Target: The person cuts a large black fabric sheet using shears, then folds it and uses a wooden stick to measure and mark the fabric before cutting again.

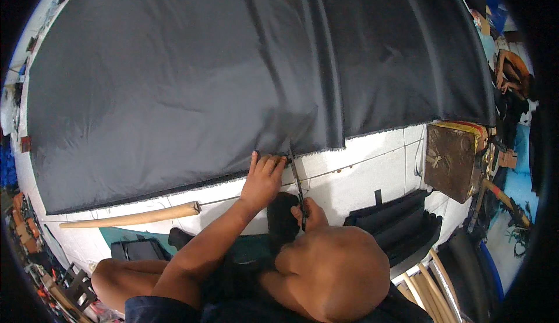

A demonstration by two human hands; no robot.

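Left hand (264,178) on black fabric (145,90) (edge frayed) | white floor (378,174) | brown box (451,161)

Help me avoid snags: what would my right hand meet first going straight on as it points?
Likely the frayed edge of the black fabric, which the scissors in your right hand already reach. Your left hand sits just left; depth is unclear.

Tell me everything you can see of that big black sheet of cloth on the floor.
The large black sheet of cloth looks smooth and faintly shiny. It lies spread over the white tiled floor, mostly flat, with long raised folds toward its right. Its near edge is frayed and stepped, reaching nearer the person on the left. The left hand rests on that edge, beside long-bladed scissors whose tip overlaps the cloth. Its far edge runs out of view.
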